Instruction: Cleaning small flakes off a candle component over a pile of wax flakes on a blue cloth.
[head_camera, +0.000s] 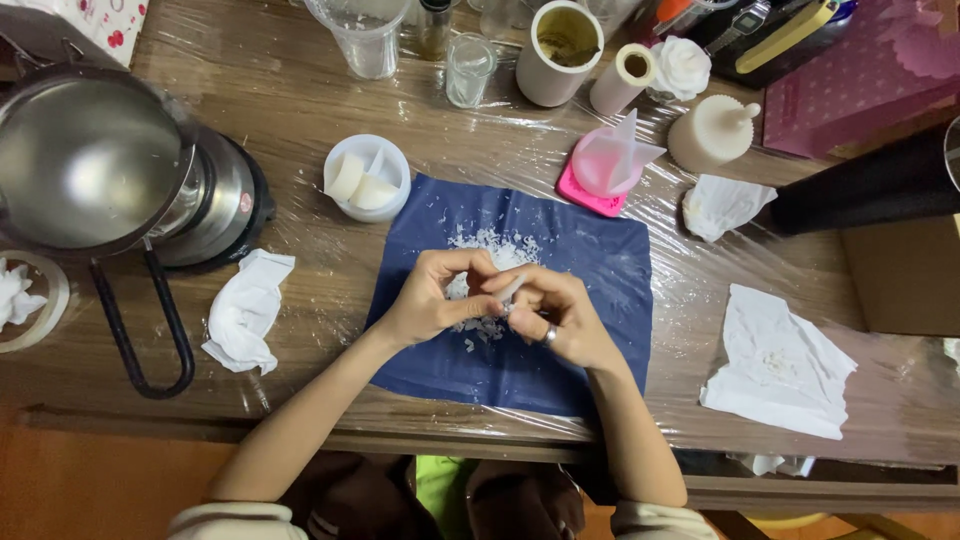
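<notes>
The left hand (432, 297) and right hand (558, 318), fingers curled shut together on a small white wax piece (508, 291), hover near the tabletop's (300, 100) front edge over the blue cloth (590, 260); crumbling works best kept above the white flakes (492, 248).

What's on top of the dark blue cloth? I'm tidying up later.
White flakes lie scattered on the blue cloth. The left hand and right hand hide whatever lies beneath them.
</notes>
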